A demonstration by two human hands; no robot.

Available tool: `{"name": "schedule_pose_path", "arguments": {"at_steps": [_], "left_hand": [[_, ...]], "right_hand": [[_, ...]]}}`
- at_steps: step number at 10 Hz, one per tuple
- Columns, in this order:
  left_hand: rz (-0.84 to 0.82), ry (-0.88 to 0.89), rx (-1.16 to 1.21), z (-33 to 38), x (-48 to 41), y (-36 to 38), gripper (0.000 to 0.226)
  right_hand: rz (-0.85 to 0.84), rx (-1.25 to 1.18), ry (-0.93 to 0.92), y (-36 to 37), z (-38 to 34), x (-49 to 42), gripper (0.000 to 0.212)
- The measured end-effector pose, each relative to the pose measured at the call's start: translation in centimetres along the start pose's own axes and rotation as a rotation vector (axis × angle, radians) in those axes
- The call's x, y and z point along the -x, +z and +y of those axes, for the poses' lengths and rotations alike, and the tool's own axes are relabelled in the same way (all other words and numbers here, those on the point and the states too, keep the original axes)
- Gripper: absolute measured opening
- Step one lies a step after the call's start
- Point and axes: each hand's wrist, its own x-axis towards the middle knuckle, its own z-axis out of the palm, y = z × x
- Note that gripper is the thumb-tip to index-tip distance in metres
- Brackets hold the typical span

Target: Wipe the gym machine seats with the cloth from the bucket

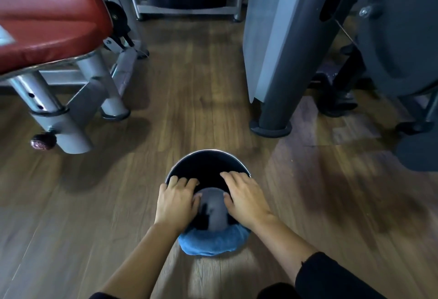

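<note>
A round metal bucket (pixel 208 154) stands on the wooden floor in front of me. A blue cloth (pixel 213 243) hangs over its near rim. My left hand (pixel 176 200) and my right hand (pixel 246 198) hover side by side over the bucket's mouth, palms down, fingers loosely bent, holding nothing that I can see. Water inside the bucket reflects light between the two hands. A red padded machine seat (pixel 47 19) on a grey metal frame fills the upper left.
The seat's grey frame legs (pixel 71 118) stand on the floor at left, with a dark knob low down. A grey and black machine housing (pixel 284 57) stands at right, another machine base behind. Wooden floor runs between them.
</note>
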Motion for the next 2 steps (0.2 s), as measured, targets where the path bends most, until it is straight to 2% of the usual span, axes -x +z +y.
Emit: {"name": "schedule_pose_path", "arguments": {"at_steps": [2], "left_hand": [[0.045, -0.095, 0.162, 1.7, 0.0, -6.0, 0.054]], "right_hand": [[0.162, 0.027, 0.054, -4.0, -2.8, 0.6, 0.061]]}}
